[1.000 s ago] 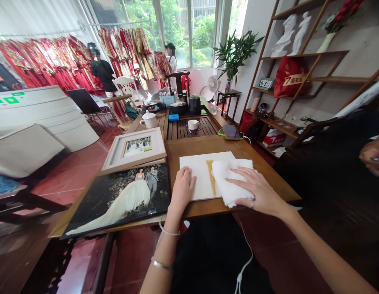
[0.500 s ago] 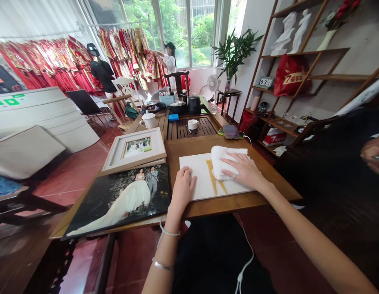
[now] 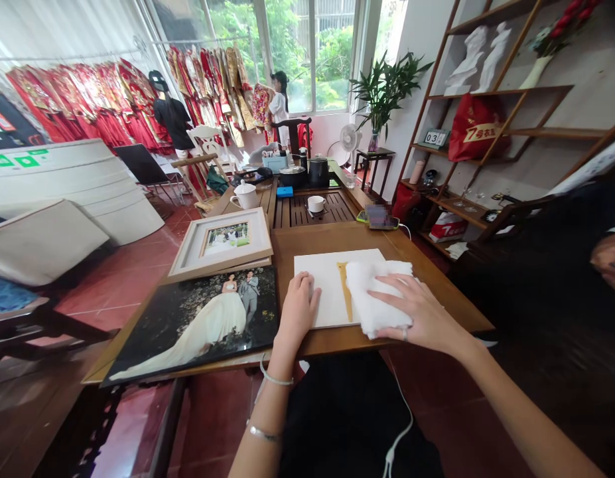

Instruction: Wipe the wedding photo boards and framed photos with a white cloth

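Observation:
On the table in front of me lies a flat white board (image 3: 327,292) with a yellow A-shaped piece (image 3: 345,292) on it. With fingers curled, my left hand (image 3: 300,305) holds the board's left edge. My right hand (image 3: 419,312) presses a folded white towel (image 3: 374,289) onto the board's right part, fingers spread over it. The towel covers one leg of the yellow piece and hangs past the board's near edge. Left of the board is a large dark wedding photo panel (image 3: 207,325).
Behind the photo panel lies a light picture frame (image 3: 225,239). Farther back stand a lidded white mug (image 3: 245,196), a small white cup (image 3: 316,203), a blue box (image 3: 284,192) and a phone (image 3: 379,217) on a cable. A co-worker's hand (image 3: 608,262) shows at far right.
My right hand has slid the towel toward me and a little right, over the board's near edge. My left hand stays at the left edge.

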Tool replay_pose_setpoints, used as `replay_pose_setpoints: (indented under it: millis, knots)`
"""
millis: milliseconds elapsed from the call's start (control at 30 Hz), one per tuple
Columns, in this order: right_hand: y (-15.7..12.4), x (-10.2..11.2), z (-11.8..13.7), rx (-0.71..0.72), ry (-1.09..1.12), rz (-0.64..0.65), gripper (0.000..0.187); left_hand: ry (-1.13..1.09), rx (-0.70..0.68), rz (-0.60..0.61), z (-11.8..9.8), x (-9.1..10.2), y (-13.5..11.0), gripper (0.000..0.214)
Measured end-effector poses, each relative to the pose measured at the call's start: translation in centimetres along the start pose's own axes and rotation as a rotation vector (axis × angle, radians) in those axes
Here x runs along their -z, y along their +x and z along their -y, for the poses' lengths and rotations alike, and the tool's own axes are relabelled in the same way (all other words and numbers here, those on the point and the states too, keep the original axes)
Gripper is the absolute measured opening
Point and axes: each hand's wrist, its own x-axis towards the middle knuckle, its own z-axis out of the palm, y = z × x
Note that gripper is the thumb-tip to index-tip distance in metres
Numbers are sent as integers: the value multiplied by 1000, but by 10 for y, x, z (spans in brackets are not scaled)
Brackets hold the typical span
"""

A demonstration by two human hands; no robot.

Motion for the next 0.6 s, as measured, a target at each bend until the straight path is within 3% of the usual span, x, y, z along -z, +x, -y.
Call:
replay_pose_setpoints:
  millis: [167,433,600]
  knots:
    - [-2,0,-1,-19,-7,-8,54,0,3,10,0,2,1,20]
    - [69,-11,-18,-227,-24,37,56,-6,-16,4,1,1,0,19]
    - [94,-14,-22,-214,-13,58,51,5,-14,-16,0,-1,0,19]
